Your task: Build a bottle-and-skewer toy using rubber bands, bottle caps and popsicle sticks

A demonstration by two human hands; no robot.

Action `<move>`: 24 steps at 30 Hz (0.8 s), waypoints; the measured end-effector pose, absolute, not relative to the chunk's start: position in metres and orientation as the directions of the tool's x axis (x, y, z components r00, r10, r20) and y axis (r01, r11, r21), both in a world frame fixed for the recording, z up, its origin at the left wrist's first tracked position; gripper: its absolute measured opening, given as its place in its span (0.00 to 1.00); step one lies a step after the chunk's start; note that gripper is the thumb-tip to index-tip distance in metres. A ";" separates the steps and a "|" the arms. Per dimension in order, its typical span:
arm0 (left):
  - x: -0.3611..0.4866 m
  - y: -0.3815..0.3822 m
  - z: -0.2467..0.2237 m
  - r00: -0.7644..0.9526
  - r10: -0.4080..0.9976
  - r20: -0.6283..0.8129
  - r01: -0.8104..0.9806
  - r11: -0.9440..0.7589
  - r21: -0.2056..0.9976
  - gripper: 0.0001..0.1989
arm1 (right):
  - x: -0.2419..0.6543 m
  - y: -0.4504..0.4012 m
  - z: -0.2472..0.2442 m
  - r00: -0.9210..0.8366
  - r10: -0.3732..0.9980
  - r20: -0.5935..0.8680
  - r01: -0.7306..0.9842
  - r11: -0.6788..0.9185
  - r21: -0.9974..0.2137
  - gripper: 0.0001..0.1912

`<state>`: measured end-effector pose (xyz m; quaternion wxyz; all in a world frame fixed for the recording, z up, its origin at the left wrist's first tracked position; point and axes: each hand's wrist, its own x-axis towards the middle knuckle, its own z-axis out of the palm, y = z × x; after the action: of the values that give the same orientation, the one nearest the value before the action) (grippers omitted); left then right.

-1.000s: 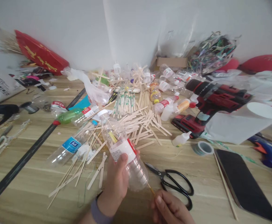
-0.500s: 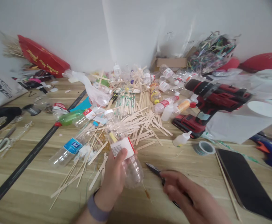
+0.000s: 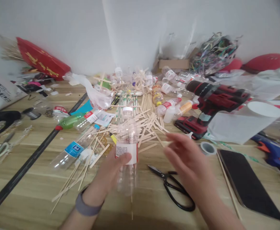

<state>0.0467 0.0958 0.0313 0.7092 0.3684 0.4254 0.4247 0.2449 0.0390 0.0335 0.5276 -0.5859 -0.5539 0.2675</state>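
Observation:
My left hand (image 3: pixel 114 166) is wrapped round a clear plastic bottle (image 3: pixel 127 127) with a white cap and a white and red label. The bottle points away from me, cap end up, over the front of the table. To its right my right hand (image 3: pixel 189 159) is raised, slightly blurred, fingers apart with nothing in them. Black-handled scissors (image 3: pixel 175 191) lie on the wood just below and left of that hand, their blades pointing towards the bottle. Beyond the bottle spreads a heap of flat wooden sticks (image 3: pixel 151 123).
A red and black cordless drill (image 3: pixel 212 102) stands right of the sticks. Further right lie a roll of tape (image 3: pixel 207 149), a black phone (image 3: pixel 246 182) and a blue glue gun (image 3: pixel 271 153). A bottle with a blue label (image 3: pixel 74 149) and a long dark strip (image 3: pixel 29 163) are at left.
My right hand has let go of the scissors, which now lie on the table, and has lifted upward. The bottle in my left hand has turned more upright.

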 end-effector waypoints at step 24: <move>0.024 0.087 0.047 0.590 0.748 -0.305 -0.100 0.442 0.891 0.28 | 0.294 0.009 0.010 -0.045 0.998 -0.037 0.203 -0.027 -0.979 0.27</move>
<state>0.0238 0.0869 0.0465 0.7692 0.4506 0.3595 0.2755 0.2944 0.0094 0.0098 0.4261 -0.5439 -0.5521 0.4667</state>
